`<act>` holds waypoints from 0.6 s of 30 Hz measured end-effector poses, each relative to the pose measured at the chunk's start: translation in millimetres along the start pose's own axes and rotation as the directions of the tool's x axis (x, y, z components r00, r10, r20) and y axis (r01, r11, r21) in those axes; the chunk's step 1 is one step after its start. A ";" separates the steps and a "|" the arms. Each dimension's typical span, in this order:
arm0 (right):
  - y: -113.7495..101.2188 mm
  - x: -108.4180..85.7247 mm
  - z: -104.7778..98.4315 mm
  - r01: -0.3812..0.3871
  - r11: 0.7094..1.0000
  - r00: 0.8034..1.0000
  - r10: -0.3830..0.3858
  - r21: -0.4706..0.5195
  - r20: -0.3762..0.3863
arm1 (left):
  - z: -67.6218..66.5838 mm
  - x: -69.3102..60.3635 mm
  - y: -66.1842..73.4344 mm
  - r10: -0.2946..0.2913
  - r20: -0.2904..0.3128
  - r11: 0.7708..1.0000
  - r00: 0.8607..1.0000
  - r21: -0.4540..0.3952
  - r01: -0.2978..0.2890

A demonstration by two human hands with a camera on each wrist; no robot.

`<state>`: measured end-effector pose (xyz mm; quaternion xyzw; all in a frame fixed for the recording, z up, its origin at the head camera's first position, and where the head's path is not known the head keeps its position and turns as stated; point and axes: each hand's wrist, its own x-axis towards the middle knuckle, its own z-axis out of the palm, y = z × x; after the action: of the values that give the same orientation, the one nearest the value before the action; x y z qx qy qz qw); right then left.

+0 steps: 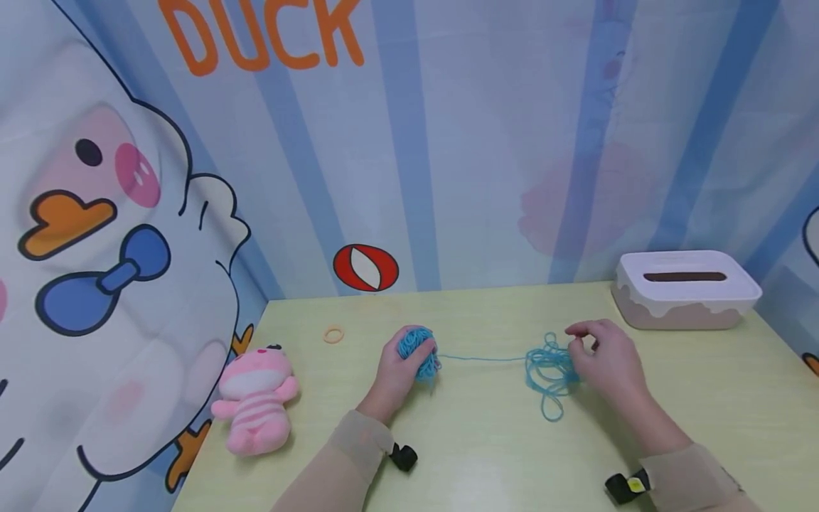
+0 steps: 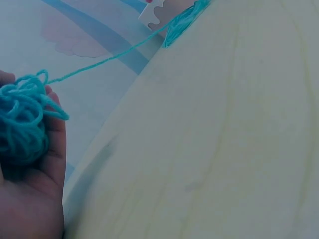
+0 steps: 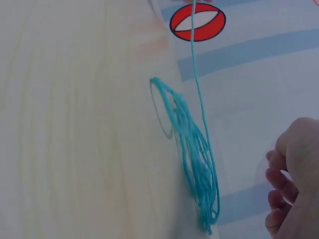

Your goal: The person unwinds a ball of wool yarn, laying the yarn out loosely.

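Observation:
My left hand [image 1: 398, 370] grips a ball of blue yarn [image 1: 417, 352], the thumb laid over its front. Loose loops stick out of the ball in the left wrist view. A single strand [image 1: 483, 358] stretches from it to a tangled heap of the same yarn [image 1: 549, 370] on the table. Just right of that heap hovers my right hand [image 1: 608, 363], thumb and index fingertips slightly apart. Its fingers [image 3: 284, 186] are loosely bent in the right wrist view, and no yarn shows between them.
A pink striped plush toy [image 1: 259, 402] lies at the table's left side. Near the back edge is a small tan ring [image 1: 333, 334]. A white and taupe tissue box [image 1: 687, 291] stands at the back right, against a printed curtain [image 1: 486, 142].

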<state>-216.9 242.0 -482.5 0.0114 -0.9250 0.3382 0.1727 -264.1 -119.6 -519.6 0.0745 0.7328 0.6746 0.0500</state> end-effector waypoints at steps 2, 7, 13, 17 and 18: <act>-11.7 -0.6 6.5 0.088 0.996 0.996 -0.087 0.021 -0.029 | 0.2 0.2 -0.1 -0.001 0.003 1.000 1.000 0.003 0.001; -44.2 -4.6 35.7 0.266 0.962 0.961 -0.270 0.066 0.057 | 1.3 -1.7 2.1 0.008 0.012 1.000 1.000 0.016 -0.009; -82.7 -8.9 73.9 0.321 0.941 0.911 -0.339 0.112 0.234 | 1.6 -3.6 4.2 0.048 0.043 0.998 0.998 -0.035 -0.047; -98.6 -7.9 91.7 0.324 0.939 0.899 -0.344 0.117 0.269 | 1.7 -3.4 3.8 0.091 0.058 0.995 0.994 -0.045 -0.089; -101.2 -7.2 95.0 0.320 0.941 0.901 -0.339 0.113 0.271 | 1.7 -3.2 3.7 0.101 0.061 0.994 0.993 -0.045 -0.098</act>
<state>-225.7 103.5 -489.5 0.2221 -0.9133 0.3289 0.0914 -260.5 -118.1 -516.1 0.1312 0.7120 0.6886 0.0411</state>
